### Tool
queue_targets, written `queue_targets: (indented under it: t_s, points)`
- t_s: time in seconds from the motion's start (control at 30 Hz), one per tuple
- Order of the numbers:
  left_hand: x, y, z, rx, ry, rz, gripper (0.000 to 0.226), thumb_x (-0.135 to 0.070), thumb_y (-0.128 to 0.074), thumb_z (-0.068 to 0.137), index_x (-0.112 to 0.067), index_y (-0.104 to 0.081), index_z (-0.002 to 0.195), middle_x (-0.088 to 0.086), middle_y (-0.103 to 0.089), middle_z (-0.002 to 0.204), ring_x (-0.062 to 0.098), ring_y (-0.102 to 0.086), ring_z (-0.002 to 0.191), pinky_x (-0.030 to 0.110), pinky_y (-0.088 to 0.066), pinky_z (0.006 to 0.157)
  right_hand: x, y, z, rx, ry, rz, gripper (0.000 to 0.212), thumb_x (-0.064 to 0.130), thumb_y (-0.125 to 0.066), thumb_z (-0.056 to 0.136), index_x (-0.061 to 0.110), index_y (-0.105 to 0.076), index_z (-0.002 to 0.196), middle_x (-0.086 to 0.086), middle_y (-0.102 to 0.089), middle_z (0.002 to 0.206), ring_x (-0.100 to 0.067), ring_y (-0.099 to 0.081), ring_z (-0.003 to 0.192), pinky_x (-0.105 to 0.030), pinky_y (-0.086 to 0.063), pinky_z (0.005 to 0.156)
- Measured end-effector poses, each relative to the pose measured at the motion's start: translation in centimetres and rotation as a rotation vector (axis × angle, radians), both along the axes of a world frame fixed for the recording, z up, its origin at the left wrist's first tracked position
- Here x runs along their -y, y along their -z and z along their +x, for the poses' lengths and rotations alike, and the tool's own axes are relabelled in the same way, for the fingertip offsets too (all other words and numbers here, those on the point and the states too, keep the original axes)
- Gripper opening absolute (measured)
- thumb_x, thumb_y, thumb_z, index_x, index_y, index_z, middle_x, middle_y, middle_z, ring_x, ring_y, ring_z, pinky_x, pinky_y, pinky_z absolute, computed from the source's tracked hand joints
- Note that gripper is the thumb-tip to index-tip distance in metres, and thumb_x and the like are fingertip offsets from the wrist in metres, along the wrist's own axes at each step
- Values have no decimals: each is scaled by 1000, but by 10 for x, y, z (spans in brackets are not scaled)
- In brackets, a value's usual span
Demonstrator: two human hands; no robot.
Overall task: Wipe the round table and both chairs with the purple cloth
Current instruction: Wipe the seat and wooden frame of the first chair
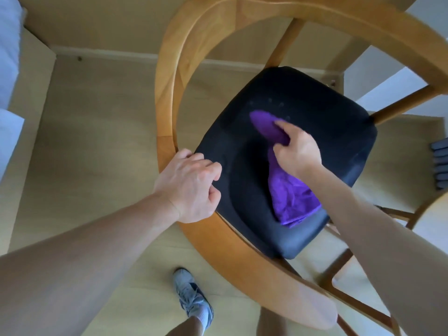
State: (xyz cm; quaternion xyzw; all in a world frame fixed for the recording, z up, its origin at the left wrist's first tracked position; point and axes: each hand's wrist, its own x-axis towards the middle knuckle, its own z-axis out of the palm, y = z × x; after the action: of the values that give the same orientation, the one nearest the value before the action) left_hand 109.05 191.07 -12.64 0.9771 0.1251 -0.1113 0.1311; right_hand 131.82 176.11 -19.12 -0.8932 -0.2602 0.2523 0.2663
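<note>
I look straight down on a wooden chair with a curved armrest frame and a black padded seat. My right hand grips the purple cloth against the middle of the seat. One end of the cloth pokes out past my fingers and the rest trails toward the seat's near edge. My left hand holds the chair's wooden rail at the seat's left edge, fingers curled over it.
Light wooden floor surrounds the chair. My foot in a grey sneaker stands just below the chair frame. White bedding lies at the far left. A pale rounded edge and dark items show at the right.
</note>
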Motion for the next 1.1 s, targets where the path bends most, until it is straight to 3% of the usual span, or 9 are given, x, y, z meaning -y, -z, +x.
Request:
queue_targets:
  t_s: [0.13,0.23,0.47,0.63,0.73,0.8,0.87,1.0,1.1]
  points:
    - [0,2,0,9,-9,-14,22,-35,-45,83,-25,-64,88,-9,-66,79,15,-58,77,40,-48,96,-56,41,10,-114,36,-179,77,17,-53,92,20,-22,162,0,-17,171,-26,-32,150,-35,-37,109]
    - [0,1,0,4,-21,-24,30,-32,-37,79,-20,-64,86,-7,-62,73,19,-54,74,38,-45,92,-61,66,-27,-101,-25,-249,79,20,-49,92,20,-13,163,3,0,172,-37,-50,134,-36,-44,86]
    - [4,-7,2,-9,-13,-28,30,-27,-38,76,-15,-63,88,-2,-60,71,24,-51,71,42,-46,83,23,61,-100,-82,-863,-276,74,29,-44,97,46,-8,160,30,10,166,-21,-62,120,-35,-55,89]
    - [3,-8,1,-107,4,17,36,-32,-37,80,-18,-64,98,-5,-59,76,21,-52,78,42,-45,87,99,42,-67,-70,-1513,-439,59,24,-45,103,41,-29,158,26,-1,168,-20,-58,117,-38,-51,90]
    - [2,-9,2,-144,25,22,36,-34,-36,81,-19,-64,98,-6,-59,76,21,-53,77,41,-44,87,89,27,-41,-150,-1627,-449,53,21,-48,93,36,-52,143,23,-37,159,-21,-59,121,-40,-51,94]
    - [2,-11,4,-136,23,19,31,-31,-36,80,-18,-62,90,-4,-56,70,22,-51,71,40,-44,83,58,22,-30,-131,-1522,-316,46,25,-44,81,32,-67,121,14,-66,130,-19,-62,118,-37,-51,96]
    - [2,-12,3,-127,10,25,25,-29,-37,78,-17,-58,85,-3,-54,67,24,-50,68,40,-43,79,21,21,-20,-137,-1166,-115,46,27,-46,74,32,-70,113,12,-73,112,-18,-66,106,-35,-54,89]
    - [3,-13,3,-139,2,24,29,-30,-33,78,-17,-58,86,-3,-55,71,24,-48,70,38,-40,78,-60,37,-7,-166,-512,76,63,26,-51,76,32,-60,138,9,-63,139,-17,-59,125,-25,-44,105]
    - [2,-14,4,-119,17,34,30,-30,-34,77,-16,-59,85,-3,-53,72,24,-45,73,39,-40,78,-83,54,-33,-129,-590,-74,71,21,-54,87,29,-40,156,9,-32,165,-18,-39,147,-30,-36,115]
